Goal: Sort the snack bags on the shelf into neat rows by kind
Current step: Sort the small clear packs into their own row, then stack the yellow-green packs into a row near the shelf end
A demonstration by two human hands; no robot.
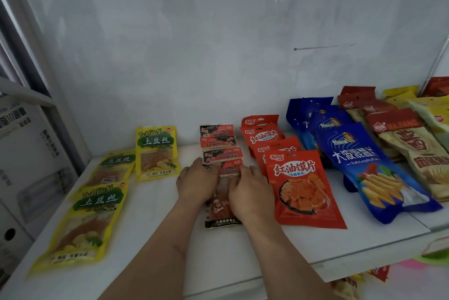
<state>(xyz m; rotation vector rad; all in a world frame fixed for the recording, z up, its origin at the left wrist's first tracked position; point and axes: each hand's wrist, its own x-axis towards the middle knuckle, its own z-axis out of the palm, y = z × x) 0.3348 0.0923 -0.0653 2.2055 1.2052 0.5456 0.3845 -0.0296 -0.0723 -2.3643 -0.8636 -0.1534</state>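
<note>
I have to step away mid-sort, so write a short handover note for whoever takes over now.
Left hand and right hand: both lie flat on the front bag of the small black-red row, squaring it up; nothing is gripped.
Done: orange-red bags, blue bags and beige bags each lie in an overlapping row on the shelf.
Left: the yellow bags are loose. One lies apart at the back; the others lie askew on the left. Line them up after finishing the black-red row.
</note>
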